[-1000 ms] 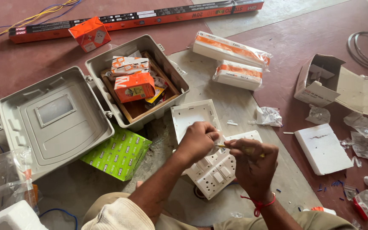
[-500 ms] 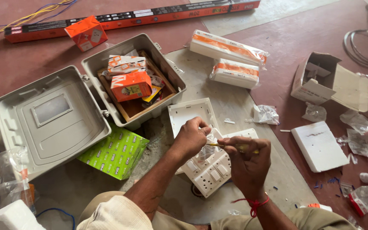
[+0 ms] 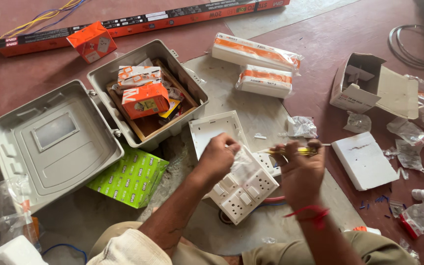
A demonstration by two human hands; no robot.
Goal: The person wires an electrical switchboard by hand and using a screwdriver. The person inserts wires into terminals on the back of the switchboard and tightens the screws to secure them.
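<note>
A white switch-and-socket panel [image 3: 244,191] lies face up on the floor in front of me, tilted. My left hand [image 3: 219,156] pinches a small clear plastic bag [image 3: 244,162] just above the panel. My right hand [image 3: 300,169] is closed around a yellow-handled screwdriver [image 3: 295,150], whose metal tip points right. A white back plate [image 3: 214,130] lies just beyond my left hand. Red and blue wires [image 3: 271,201] poke out from under the panel.
An open grey metal box [image 3: 101,81] holds orange cartons; its lid [image 3: 50,140] lies open at left. A green box [image 3: 131,176], two wrapped white packs [image 3: 263,81], a white plate [image 3: 364,159], an open carton [image 3: 359,83], a wire coil [image 3: 415,46] and plastic wrappers lie around.
My left hand has lifted the small clear bag over the panel. My right hand has shifted slightly right with the screwdriver.
</note>
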